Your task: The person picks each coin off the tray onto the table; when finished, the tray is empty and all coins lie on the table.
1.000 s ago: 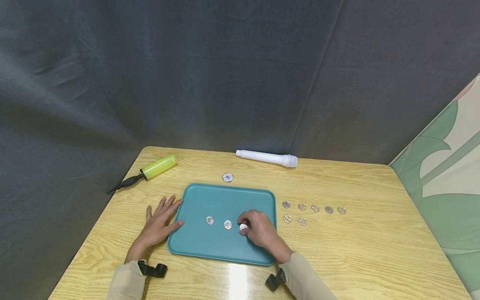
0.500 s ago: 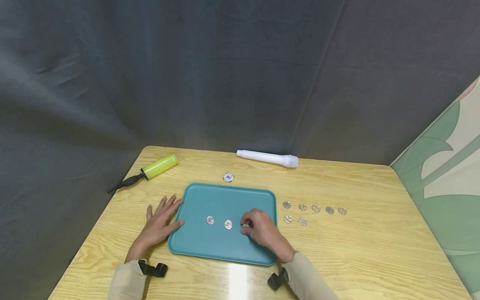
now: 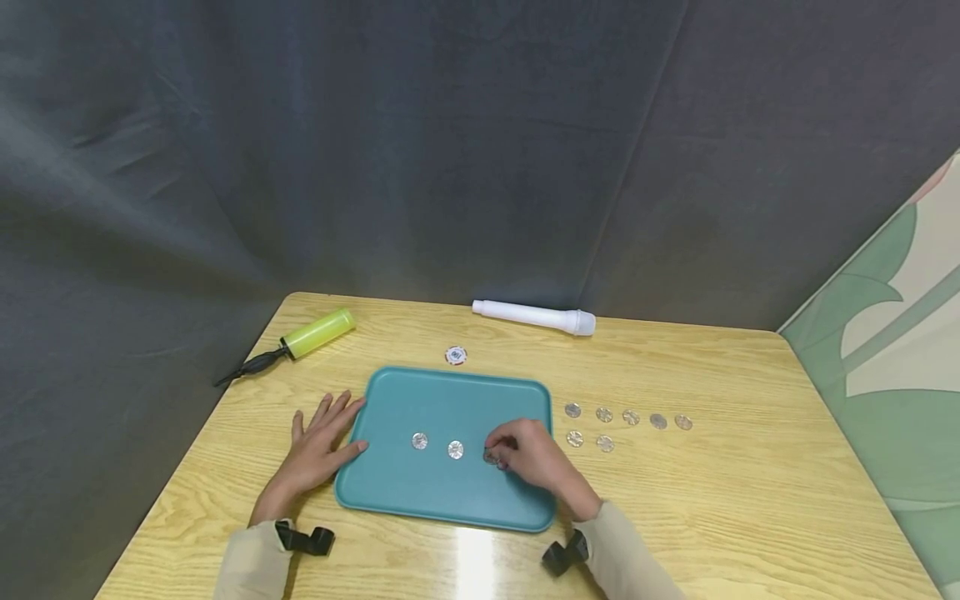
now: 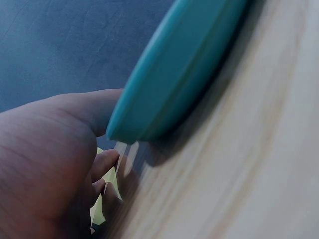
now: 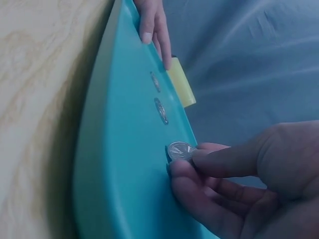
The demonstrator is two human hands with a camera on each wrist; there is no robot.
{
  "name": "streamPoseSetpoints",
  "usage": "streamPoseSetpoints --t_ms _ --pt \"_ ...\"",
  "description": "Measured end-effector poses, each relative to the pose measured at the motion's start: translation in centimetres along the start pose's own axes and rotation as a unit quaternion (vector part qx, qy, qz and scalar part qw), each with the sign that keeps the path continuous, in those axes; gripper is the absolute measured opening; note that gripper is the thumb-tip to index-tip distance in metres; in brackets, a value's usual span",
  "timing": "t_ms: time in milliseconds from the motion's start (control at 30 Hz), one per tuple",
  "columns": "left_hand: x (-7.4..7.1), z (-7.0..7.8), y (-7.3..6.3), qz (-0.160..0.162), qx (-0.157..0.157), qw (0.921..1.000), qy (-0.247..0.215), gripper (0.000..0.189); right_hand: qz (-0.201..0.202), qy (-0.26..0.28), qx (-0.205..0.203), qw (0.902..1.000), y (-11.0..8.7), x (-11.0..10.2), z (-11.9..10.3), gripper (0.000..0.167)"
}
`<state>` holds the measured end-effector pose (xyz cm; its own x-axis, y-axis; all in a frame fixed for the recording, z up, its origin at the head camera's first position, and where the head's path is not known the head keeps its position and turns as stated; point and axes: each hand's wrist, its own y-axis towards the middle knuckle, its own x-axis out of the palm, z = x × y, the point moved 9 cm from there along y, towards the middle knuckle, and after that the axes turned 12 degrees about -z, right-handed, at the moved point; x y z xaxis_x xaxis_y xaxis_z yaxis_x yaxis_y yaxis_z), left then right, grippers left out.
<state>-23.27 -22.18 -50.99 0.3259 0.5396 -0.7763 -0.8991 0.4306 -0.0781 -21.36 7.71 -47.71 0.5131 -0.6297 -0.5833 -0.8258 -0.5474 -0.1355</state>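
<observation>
A silver coin [image 5: 180, 150] is pinched between the thumb and fingers of my right hand [image 3: 531, 454], tilted up close over the teal tray [image 3: 420, 487]. In the head view those fingers cover much of it. To its left two more silver coins, one nearer [image 3: 455, 450] and one farther [image 3: 419, 441], lie flat on the tray in a rough row. My left hand [image 3: 315, 450] rests with spread fingers at the tray's left edge. Its thumb reaches over the rim, as the left wrist view also shows.
Several silver coins [image 3: 604, 414] lie in two rows on the wooden table [image 3: 750, 500] right of the tray. Behind the tray are a poker chip [image 3: 456, 356] and a white toy microphone [image 3: 534, 316]. A yellow hand pump [image 3: 318, 333] lies at the back left.
My right hand has shifted slightly right, and the coin in its fingers has tilted, showing less of its face in the head view. The left hand has stayed in place.
</observation>
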Motion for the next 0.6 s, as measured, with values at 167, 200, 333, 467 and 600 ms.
streamPoseSetpoints --t_ms 167,200,333,467,600 --pt "-0.1 0.2 0.0 0.005 0.004 1.0000 0.000 0.069 0.003 0.026 0.007 0.9996 -0.2 -0.4 0.3 0.014" --pt "-0.1 0.2 0.0 0.006 0.005 1.0000 0.000 0.069 0.004 0.032 0.008 0.9994 -0.2 -0.5 0.4 0.014" --pt "-0.2 0.4 -0.1 0.010 0.007 0.9999 0.002 0.068 0.008 0.055 0.011 0.9984 -0.5 -0.8 0.6 0.014" --pt "-0.1 0.3 -0.1 0.009 0.006 0.9999 0.001 0.068 0.013 0.069 0.023 0.9973 -0.9 -1.2 1.0 0.014" --pt "0.0 0.2 0.0 0.002 0.002 1.0000 0.000 0.069 0.017 0.079 0.035 0.9961 -1.3 -1.7 1.7 0.014"
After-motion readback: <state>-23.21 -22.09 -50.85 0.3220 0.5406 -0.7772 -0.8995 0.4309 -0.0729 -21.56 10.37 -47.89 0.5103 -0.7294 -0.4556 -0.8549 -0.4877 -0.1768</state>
